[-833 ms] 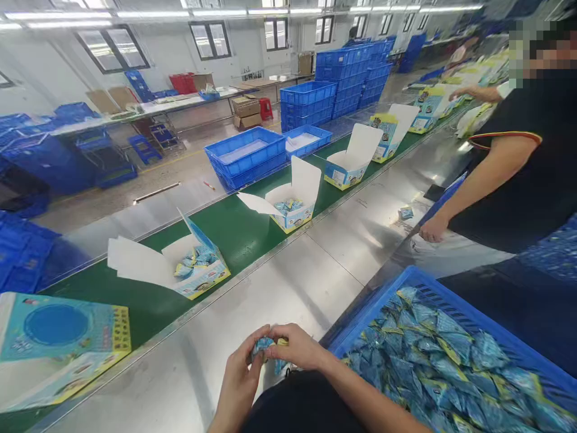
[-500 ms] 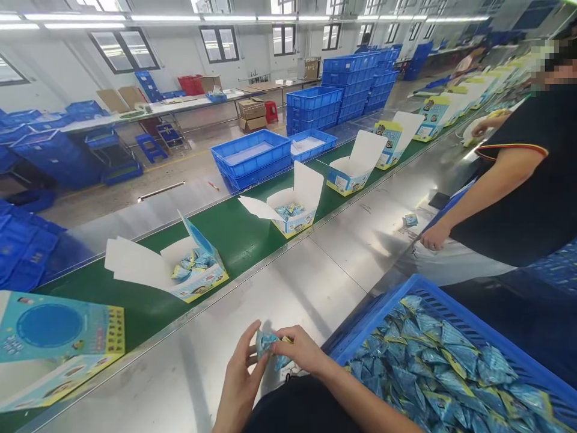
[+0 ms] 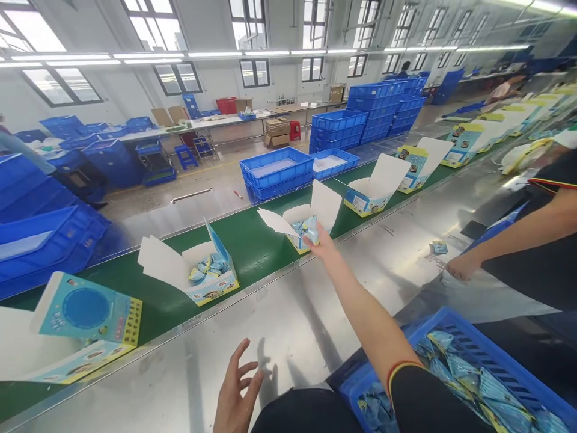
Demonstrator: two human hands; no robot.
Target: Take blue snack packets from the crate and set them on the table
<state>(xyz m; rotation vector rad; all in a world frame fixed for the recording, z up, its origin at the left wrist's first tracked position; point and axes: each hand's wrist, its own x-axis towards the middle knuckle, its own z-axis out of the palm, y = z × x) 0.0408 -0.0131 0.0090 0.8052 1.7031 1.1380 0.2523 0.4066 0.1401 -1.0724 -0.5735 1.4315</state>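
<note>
My right hand (image 3: 313, 237) reaches out over the green conveyor belt (image 3: 265, 240), shut on blue foil packets (image 3: 310, 229). It is directly above an open white-lined carton (image 3: 318, 204), which holds similar packets partly hidden by my hand. My left hand (image 3: 237, 385) hangs open and empty above the steel table (image 3: 293, 325), near its near edge. A blue crate (image 3: 464, 340) full of foil packets sits at the lower right, partly hidden under my right arm. A second open carton (image 3: 211, 279) with packets stands to the left on the belt.
A co-worker's hand (image 3: 462, 267) rests at the right on the steel table, near a loose packet (image 3: 439, 246). Further open cartons line the belt. Stacked blue crates (image 3: 338, 123) and tables stand beyond it, with a flat printed carton (image 3: 85, 316) at the left.
My right hand has left my left hand and stretched forward over the belt with the packets. My left hand has opened. The view has tilted upward, and the co-worker appears further right.
</note>
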